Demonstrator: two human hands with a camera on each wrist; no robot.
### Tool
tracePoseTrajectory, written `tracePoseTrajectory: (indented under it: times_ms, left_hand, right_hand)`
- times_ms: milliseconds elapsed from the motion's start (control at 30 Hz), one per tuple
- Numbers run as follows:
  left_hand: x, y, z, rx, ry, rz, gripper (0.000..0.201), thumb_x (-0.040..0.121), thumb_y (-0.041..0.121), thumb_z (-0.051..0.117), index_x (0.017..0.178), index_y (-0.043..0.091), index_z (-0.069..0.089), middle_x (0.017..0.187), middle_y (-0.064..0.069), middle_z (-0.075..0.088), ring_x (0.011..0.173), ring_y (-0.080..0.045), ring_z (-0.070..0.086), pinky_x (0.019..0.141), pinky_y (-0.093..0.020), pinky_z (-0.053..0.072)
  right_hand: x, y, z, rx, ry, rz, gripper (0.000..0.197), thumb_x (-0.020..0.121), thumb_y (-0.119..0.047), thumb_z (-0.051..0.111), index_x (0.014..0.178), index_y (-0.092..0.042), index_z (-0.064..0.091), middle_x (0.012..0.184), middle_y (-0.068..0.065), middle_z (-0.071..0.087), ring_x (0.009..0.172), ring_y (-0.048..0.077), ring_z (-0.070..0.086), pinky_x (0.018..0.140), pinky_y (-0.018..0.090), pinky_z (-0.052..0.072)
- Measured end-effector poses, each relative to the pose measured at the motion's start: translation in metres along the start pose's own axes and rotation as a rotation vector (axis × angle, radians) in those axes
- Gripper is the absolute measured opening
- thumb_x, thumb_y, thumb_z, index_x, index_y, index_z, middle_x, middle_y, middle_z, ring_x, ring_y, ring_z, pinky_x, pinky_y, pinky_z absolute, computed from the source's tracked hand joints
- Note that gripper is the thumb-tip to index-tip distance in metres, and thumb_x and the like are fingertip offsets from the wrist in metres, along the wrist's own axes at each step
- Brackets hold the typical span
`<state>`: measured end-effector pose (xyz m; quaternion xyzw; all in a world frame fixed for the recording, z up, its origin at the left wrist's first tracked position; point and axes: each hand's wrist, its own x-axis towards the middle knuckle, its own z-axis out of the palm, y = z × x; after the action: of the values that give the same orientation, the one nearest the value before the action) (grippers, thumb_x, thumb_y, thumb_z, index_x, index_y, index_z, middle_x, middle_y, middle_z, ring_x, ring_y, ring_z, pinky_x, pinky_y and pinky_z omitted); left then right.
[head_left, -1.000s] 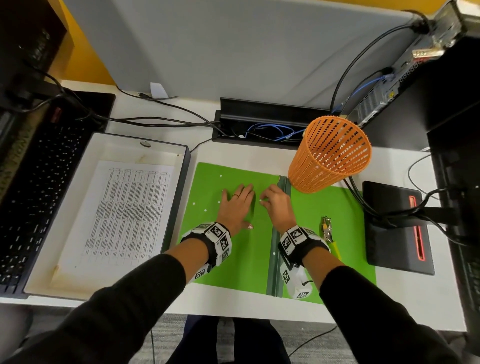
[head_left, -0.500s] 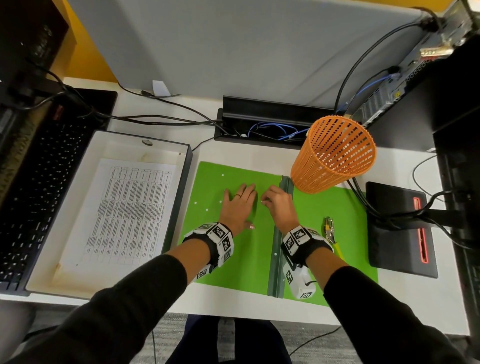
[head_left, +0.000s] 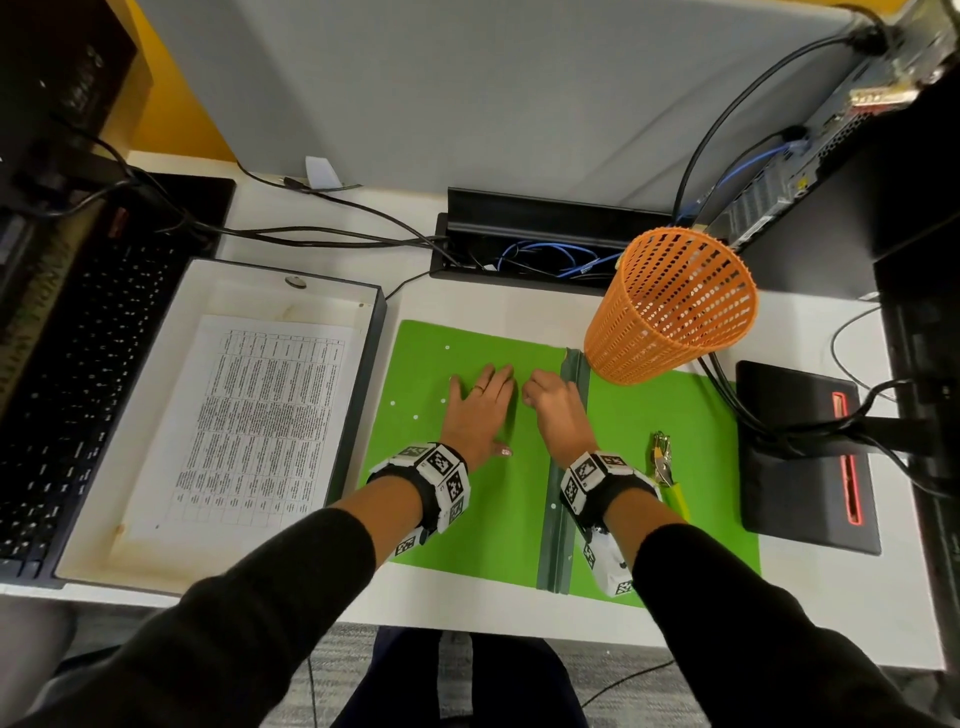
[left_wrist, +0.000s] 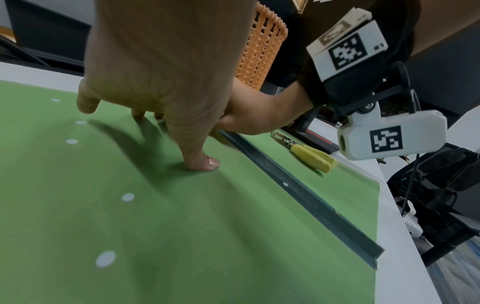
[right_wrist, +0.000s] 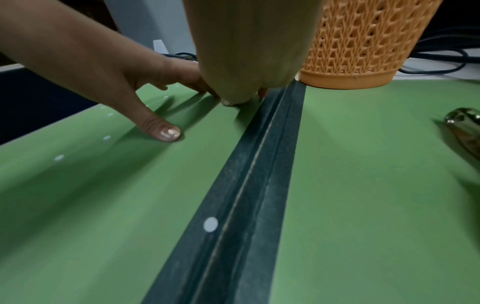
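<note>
A green folder (head_left: 493, 509) lies open on the desk, with a dark spine (head_left: 563, 493) down its middle. Several small white paper dots (head_left: 415, 417) are scattered on its left cover. My left hand (head_left: 480, 410) rests flat there, fingers spread and thumb tip (left_wrist: 202, 164) pressing down. Just left of the spine is my right hand (head_left: 556, 410), fingers curled and tips touching the folder. Whether it pinches anything is hidden. One dot (right_wrist: 210, 224) sits on the spine (right_wrist: 246, 195). A hole punch (head_left: 665, 467) with yellow handles lies on the right cover.
An orange mesh basket (head_left: 670, 306) stands on the folder's far right corner. At the left sits a shallow box (head_left: 358, 395) holding a printed sheet, beside a keyboard (head_left: 78, 364). A cable tray (head_left: 545, 249) runs behind. A black device (head_left: 800, 457) and cables lie right.
</note>
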<state>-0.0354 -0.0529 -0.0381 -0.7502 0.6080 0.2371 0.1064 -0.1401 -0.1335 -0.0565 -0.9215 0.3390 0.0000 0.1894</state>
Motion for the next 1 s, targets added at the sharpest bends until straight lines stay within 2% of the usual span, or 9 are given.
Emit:
tracePoseTrajectory:
  times_ms: [100,233,367,533,633,733,800,867,1000]
  left_hand:
    - [-0.001,0.0,0.0,0.01,0.0,-0.002,0.102,0.077,0.05,0.067,0.15,0.01,0.008,0.16,-0.002,-0.001,0.148,-0.022,0.002,0.115,-0.057,0.014]
    - [0.0,0.001,0.0,0.011,-0.007,-0.003,0.103,0.077,0.05,0.067,0.15,0.01,0.006,0.16,-0.002,-0.001,0.148,-0.022,0.001,0.116,-0.057,0.013]
    - [-0.001,0.0,-0.002,0.014,-0.007,0.013,0.102,0.077,0.05,0.067,0.15,0.011,0.008,0.16,-0.002,0.0,0.148,-0.022,0.002,0.116,-0.057,0.012]
    - [-0.001,-0.001,-0.012,0.029,-0.026,0.023,0.096,0.078,0.051,0.066,0.148,0.008,0.016,0.159,-0.003,0.006,0.147,-0.022,0.008,0.115,-0.055,0.014]
    - [0.0,-0.003,-0.024,0.009,0.038,0.022,0.081,0.085,0.046,0.061,0.145,0.007,0.023,0.155,-0.005,0.021,0.144,-0.022,0.02,0.113,-0.053,0.018]
    - [0.001,-0.006,-0.039,0.018,0.103,0.027,0.067,0.088,0.035,0.059,0.142,0.009,0.031,0.149,-0.008,0.031,0.139,-0.023,0.029,0.113,-0.052,0.019]
    - [0.001,-0.008,-0.047,0.052,0.088,0.02,0.065,0.089,0.031,0.058,0.143,0.01,0.029,0.152,-0.008,0.028,0.14,-0.023,0.028,0.114,-0.053,0.019]
    - [0.001,-0.009,-0.053,0.078,0.044,0.007,0.068,0.09,0.032,0.058,0.146,0.011,0.025,0.154,-0.007,0.023,0.142,-0.023,0.024,0.114,-0.053,0.018]
    - [-0.002,-0.005,-0.052,0.103,-0.032,0.012,0.074,0.09,0.033,0.057,0.149,0.013,0.018,0.158,-0.004,0.015,0.144,-0.023,0.02,0.115,-0.056,0.015]
  right_hand:
    - [-0.001,-0.003,-0.002,-0.037,-0.03,-0.033,0.032,0.062,0.021,0.057,0.088,0.004,0.062,0.09,0.021,0.062,0.088,0.035,0.06,0.073,0.043,0.046]
    - [0.0,-0.009,-0.005,-0.113,-0.107,-0.018,0.05,0.072,0.021,0.048,0.118,0.003,0.05,0.123,0.02,0.051,0.117,0.032,0.045,0.092,0.045,0.037]
    - [-0.002,-0.009,-0.008,-0.133,-0.134,0.057,0.051,0.074,0.02,0.049,0.12,-0.003,0.045,0.13,0.015,0.044,0.122,0.03,0.039,0.096,0.043,0.035]
    - [-0.002,-0.016,-0.017,-0.036,-0.085,0.083,0.047,0.075,0.023,0.043,0.115,-0.003,0.045,0.121,0.017,0.046,0.112,0.033,0.046,0.09,0.044,0.04]
    - [0.004,-0.025,-0.031,0.061,-0.031,0.067,0.041,0.076,0.025,0.038,0.108,0.001,0.047,0.111,0.022,0.05,0.095,0.034,0.052,0.079,0.041,0.042]
    - [0.01,-0.036,-0.052,0.18,0.05,0.06,0.027,0.084,0.015,0.036,0.105,0.002,0.047,0.102,0.024,0.05,0.087,0.03,0.047,0.074,0.038,0.039]
    - [0.014,-0.045,-0.072,0.165,0.102,0.036,0.021,0.086,0.012,0.037,0.101,0.002,0.048,0.09,0.016,0.044,0.078,0.025,0.044,0.065,0.035,0.033]
    - [0.019,-0.049,-0.097,0.2,0.18,0.019,0.015,0.088,0.008,0.039,0.097,0.001,0.05,0.089,0.013,0.046,0.072,0.022,0.043,0.061,0.033,0.029]
    - [0.022,-0.031,-0.15,0.277,0.381,0.01,0.009,0.091,-0.002,0.045,0.088,-0.006,0.052,0.088,0.013,0.056,0.07,0.024,0.05,0.063,0.038,0.04]
